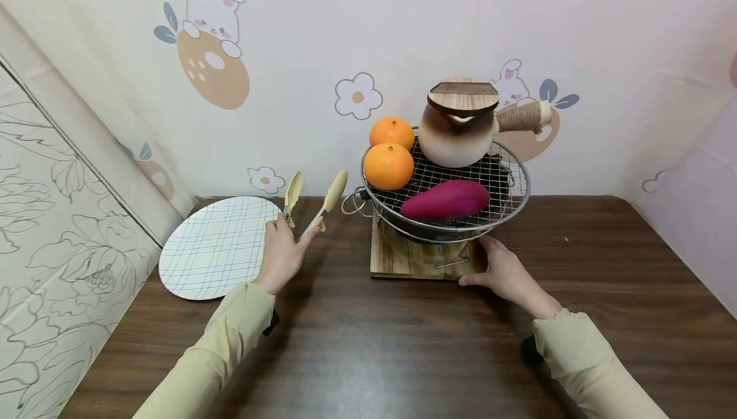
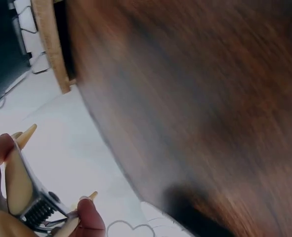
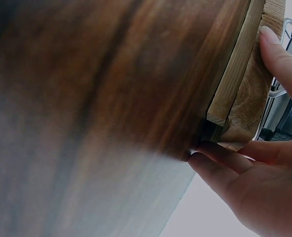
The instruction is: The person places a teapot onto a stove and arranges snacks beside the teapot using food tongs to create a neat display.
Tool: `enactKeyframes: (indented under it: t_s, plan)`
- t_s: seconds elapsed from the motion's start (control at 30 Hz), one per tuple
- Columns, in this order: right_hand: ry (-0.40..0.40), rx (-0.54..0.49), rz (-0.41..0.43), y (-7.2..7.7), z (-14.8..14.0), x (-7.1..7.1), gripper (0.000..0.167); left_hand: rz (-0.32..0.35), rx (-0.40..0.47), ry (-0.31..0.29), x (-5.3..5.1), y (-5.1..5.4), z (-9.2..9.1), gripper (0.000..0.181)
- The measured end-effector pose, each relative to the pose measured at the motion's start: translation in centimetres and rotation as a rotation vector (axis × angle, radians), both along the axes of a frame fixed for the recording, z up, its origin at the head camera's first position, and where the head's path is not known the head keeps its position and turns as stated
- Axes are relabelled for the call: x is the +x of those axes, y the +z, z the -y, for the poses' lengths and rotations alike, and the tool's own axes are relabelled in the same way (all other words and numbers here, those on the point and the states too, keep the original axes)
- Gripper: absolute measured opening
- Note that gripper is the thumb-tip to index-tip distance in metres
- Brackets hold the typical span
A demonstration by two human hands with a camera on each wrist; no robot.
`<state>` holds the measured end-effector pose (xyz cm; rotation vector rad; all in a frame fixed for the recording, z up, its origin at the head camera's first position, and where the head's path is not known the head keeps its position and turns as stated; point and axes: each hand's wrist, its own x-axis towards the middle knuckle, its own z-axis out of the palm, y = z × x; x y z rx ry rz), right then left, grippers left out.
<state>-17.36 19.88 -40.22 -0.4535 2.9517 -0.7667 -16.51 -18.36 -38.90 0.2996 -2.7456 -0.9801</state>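
Observation:
My left hand holds a pair of tongs with cream-coloured tips spread apart and pointing up. In the left wrist view, fingers and thumb lie on the two arms of the tongs, near their spring. My right hand grips the right end of a wooden board; the right wrist view has the thumb on the board's face and fingers by its corner. On the board stands a round grill with a wire rack. It bears two oranges, a purple oblong vegetable and a lidded pot.
A white oval placemat with blue grid lines lies at the table's left, beside the left hand. A wire loop juts from the grill's left side. The pot's rope-wrapped handle points right. A patterned curtain hangs behind the brown table.

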Motion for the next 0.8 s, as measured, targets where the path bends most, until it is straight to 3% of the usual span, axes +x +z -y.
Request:
enactKeyframes:
  t_s: [0.1, 0.23, 0.43, 0.8]
  plan:
    - [-0.002, -0.002, -0.002, 0.0, 0.0, 0.0, 0.104, 0.012, -0.038, -0.004, -0.7, -0.6, -0.4, 0.067]
    - [-0.001, -0.007, 0.0, 0.1, 0.0, 0.0, 0.104, 0.024, -0.089, 0.008, -1.2, -1.3, -0.9, 0.08]
    - [0.005, -0.016, -0.002, 0.0, 0.1, 0.0, 0.103, 0.033, -0.148, 0.036, -1.3, -2.1, -1.5, 0.091]
    - [0.003, -0.015, 0.009, 0.0, 0.0, -0.1, 0.103, 0.005, -0.191, 0.05, -1.7, -2.8, -1.9, 0.091]
